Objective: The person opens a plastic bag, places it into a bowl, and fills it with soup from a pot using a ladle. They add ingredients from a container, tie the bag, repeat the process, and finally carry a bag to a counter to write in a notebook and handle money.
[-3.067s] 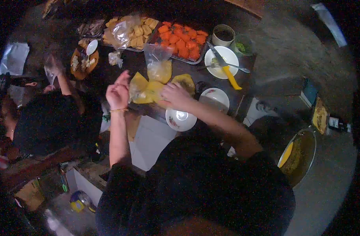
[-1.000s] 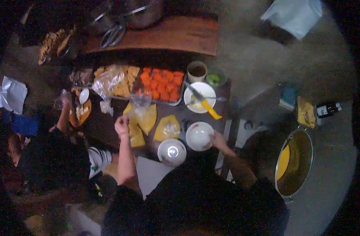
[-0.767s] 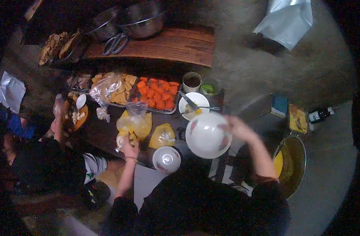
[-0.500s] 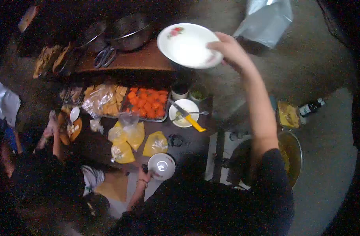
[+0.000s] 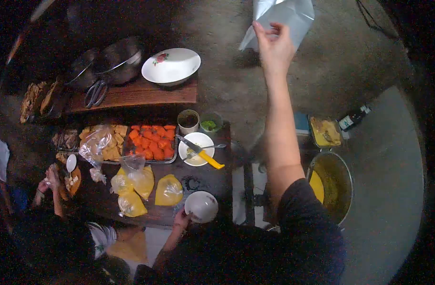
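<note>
My right hand is raised and holds nothing, its thumb and fingers apart. It overlaps a silvery plastic bag in this view. To its left, a white bowl with a red flower sits on the raised wooden shelf. Low in the view, my left hand grips the rim of a smaller white bowl near the table's front edge. Just beyond it stands a white dish, with a yellow-handled knife and a spoon laid across it.
Trays of orange-red cubes and tan pieces line the table's back. Tied bags of yellow liquid lie before them. A large pot and a dark bottle stand right. Another person's hands work at left.
My right hand has let go of the flowered bowl, which now rests on the shelf, and is empty. My left hand still holds the smaller bowl. The camera view has shifted.
</note>
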